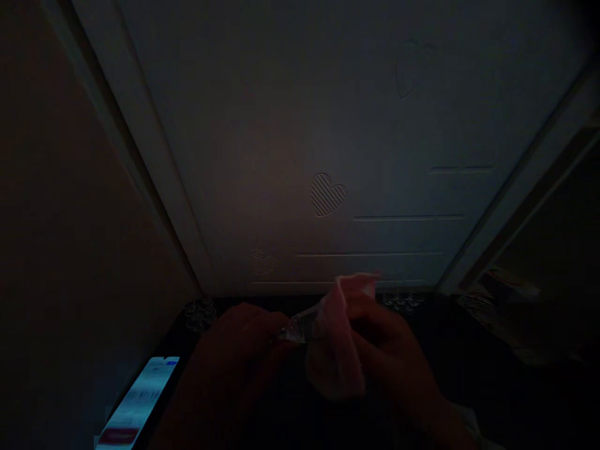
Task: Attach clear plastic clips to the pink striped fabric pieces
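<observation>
Dim light leaves much of the scene dark. My left hand [246, 337] is closed on the left end of a small clear object [297, 326], which looks like glass or plastic. Pink cloth [343, 337] hangs in folds from my right hand [387, 340], whose fingers are closed on it. The cloth covers the right end of the clear object, so that end is hidden. Both hands are close together, low in the middle of the view.
A phone with a lit screen [140, 400] lies at the lower left. Behind the hands is a pale door [290, 137] with heart shapes and grooves. Clusters of small clear round things [200, 314] sit near its base. Unclear items are at the right.
</observation>
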Tool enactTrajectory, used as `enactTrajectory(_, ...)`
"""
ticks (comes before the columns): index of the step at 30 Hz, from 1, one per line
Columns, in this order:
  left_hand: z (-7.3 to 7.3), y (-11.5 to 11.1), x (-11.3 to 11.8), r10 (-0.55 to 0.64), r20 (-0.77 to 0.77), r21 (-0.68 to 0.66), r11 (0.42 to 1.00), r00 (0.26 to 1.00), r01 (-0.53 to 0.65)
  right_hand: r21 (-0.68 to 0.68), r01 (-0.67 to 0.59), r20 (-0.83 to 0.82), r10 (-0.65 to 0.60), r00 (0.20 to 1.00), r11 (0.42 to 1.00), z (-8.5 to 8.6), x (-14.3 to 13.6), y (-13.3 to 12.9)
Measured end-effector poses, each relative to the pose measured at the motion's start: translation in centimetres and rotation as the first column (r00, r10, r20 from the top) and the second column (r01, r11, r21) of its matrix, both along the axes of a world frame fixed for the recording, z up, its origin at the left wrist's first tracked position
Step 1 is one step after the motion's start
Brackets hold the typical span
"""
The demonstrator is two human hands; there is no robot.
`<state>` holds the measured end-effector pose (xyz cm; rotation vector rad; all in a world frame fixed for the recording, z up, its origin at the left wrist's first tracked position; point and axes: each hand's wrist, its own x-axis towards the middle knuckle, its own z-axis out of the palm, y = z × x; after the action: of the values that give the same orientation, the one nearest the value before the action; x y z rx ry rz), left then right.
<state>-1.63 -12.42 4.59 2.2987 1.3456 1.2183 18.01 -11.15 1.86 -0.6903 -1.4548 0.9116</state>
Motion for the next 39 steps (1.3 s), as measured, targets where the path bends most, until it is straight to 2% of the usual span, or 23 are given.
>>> enactTrajectory(3, -0.03, -0.11, -0.06, 0.0, -0.023, -0.093, 0.996, 1.0, -0.002, -0.078, -0.036, -0.041, 0.032, 0.999, 0.996, -0.05, 0.03, -0.01)
enactTrajectory(7, -0.03, -0.16, -0.12, 0.013, -0.023, -0.136, 0.991, 1.0, -0.016, -0.034, -0.05, 0.03, 0.051, 0.998, 0.998, 0.25, 0.13, -0.1)
enactTrajectory(14, -0.79, 0.2, -0.07, -0.005, -0.055, -0.041, 0.999, 0.998, 0.003, -0.017, -0.056, 0.182, 0.059, 0.981, 0.998, 0.29, 0.14, -0.43)
enactTrajectory(19, -0.68, -0.04, 0.31, 0.022, -0.098, -0.01, 1.0, 0.995, -0.023, -0.038, -0.089, 0.174, 0.094, 0.98, 0.995, 0.27, -0.01, -0.27)
enactTrajectory(27, -0.6, -0.08, 0.7, -0.014, -0.135, 0.06, 0.998, 0.991, 0.023, -0.145, -0.112, 0.093, 0.126, 0.988, 0.983, 0.38, 0.05, -0.11)
enactTrajectory(31, -0.83, -0.02, 0.44, -0.023, -0.156, 0.066, 0.997, 0.987, 0.034, -0.141, -0.099, 0.112, 0.115, 0.987, 0.985, 0.24, -0.08, -0.14)
enactTrajectory(39, -0.95, 0.18, 0.84, 0.021, -0.313, 0.116, 0.993, 0.95, 0.016, -0.106, -0.077, 0.117, 0.089, 0.989, 0.991, 0.41, -0.51, 0.39)
